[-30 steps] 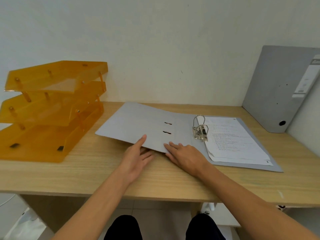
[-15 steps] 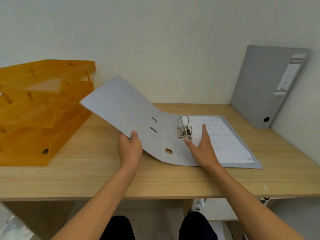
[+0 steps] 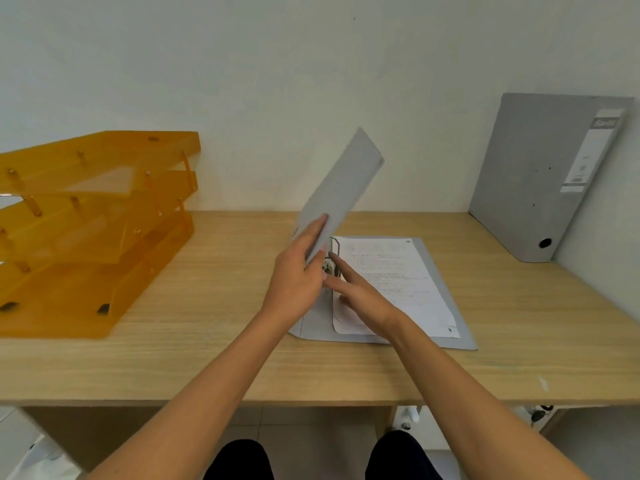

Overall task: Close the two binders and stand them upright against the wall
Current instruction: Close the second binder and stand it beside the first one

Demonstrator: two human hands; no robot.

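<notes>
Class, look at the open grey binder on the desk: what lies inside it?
Inside the open binder lies a stack of printed sheets on the metal ring mechanism. The right hand covers part of both; the print is unreadable.

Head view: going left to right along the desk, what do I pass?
Orange stacked trays → left hand gripping the raised binder cover → right hand beside the ring mechanism → papers → closed grey binder upright in the corner.
</notes>
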